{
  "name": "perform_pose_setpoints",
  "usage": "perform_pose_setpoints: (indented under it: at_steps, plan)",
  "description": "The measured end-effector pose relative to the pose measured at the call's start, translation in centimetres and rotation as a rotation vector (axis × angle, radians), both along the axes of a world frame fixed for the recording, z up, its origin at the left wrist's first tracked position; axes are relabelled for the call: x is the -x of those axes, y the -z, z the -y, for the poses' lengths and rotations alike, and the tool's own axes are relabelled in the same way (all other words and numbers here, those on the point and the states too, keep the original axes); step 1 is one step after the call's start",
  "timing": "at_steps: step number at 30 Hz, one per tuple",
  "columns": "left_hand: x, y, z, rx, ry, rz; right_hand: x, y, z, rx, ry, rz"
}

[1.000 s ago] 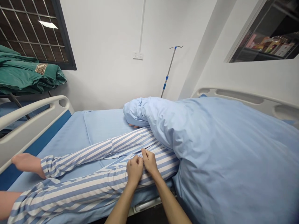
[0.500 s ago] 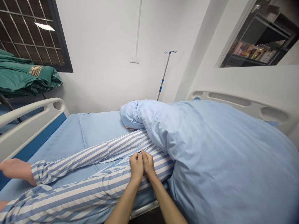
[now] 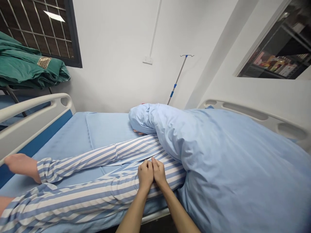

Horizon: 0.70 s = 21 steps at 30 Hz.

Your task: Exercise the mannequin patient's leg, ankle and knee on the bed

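My left hand [image 3: 145, 174] and my right hand [image 3: 158, 172] lie side by side, touching along the thumbs. Both are closed, fingers curled down against the thigh of the nearer leg in blue-and-white striped pyjama trousers [image 3: 97, 194]. The curled fingertips are out of sight, so I cannot tell whether they hold cloth. The legs stretch out to the left, with a bare foot [image 3: 23, 166] at the far one's end. A light-blue quilt [image 3: 223, 155] covers the rest of the lying figure, its bunched edge just right of my hands.
The bed's blue sheet [image 3: 104, 124] shows behind the legs. A footboard [image 3: 36, 119] stands at left and a headboard [image 3: 257, 115] at right. An IV pole [image 3: 178, 77] rises by the wall. A green folded bundle [image 3: 29, 66] lies beyond the footboard.
The view has tilted and shifted slightly, so the scene sits further right. My hands stay closed together on the same thigh; the legs and quilt look unmoved.
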<state>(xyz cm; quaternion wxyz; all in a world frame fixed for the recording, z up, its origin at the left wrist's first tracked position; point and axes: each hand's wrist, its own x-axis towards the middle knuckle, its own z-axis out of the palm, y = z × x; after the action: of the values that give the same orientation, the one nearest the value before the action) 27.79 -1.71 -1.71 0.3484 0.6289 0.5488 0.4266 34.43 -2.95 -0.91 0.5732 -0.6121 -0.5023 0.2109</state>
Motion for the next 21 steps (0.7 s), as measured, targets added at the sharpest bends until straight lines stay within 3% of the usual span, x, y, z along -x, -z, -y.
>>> perform_pose_setpoints:
  at_steps: [5,10,21]
  plan:
    - [0.9,0.0,0.0,0.008,0.007,0.007,0.6,-2.2,0.3,0.015,-0.048,0.115]
    - [0.9,0.0,0.1,-0.012,0.041,-0.05,-0.6,-3.7,0.3,-0.012,-0.05,0.169]
    - [0.5,-0.2,0.4,-0.044,0.054,-0.116,-2.3,0.4,-0.6,0.013,-0.032,0.172]
